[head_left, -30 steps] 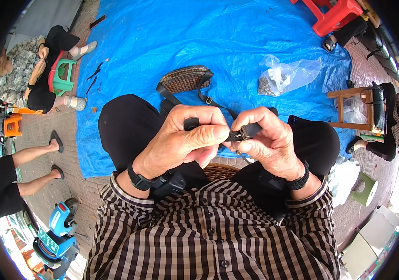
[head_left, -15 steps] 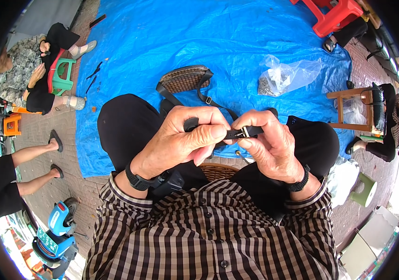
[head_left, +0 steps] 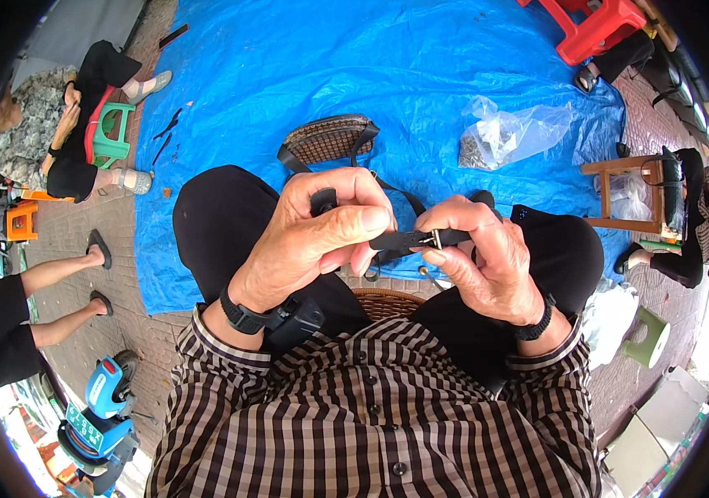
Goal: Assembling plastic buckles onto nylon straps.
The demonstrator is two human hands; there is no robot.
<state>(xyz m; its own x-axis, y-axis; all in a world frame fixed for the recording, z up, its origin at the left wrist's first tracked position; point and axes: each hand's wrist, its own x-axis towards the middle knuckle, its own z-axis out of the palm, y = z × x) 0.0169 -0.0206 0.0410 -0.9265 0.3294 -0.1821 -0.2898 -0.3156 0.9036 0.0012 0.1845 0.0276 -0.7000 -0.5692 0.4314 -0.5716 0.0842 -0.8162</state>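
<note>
The fingers of the left hand (head_left: pixel 309 239) grip one black strap (head_left: pixel 400 241); those of the right hand (head_left: pixel 491 261) pinch it at one metal buckle (head_left: pixel 435 239), above the lap (head_left: pixel 447 319). Below shows one wicker object (head_left: pixel 383 304); farther out, one patterned bag (head_left: pixel 330 141) and one clear plastic bag (head_left: pixel 510 137) lie on one blue sheet (head_left: pixel 288 66).

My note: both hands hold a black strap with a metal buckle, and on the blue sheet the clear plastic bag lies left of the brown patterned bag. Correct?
Not quite: the head view shows the clear plastic bag right of the brown patterned bag. Both do lie on the blue sheet, and the left hand and right hand hold a black strap with a metal buckle.
</note>
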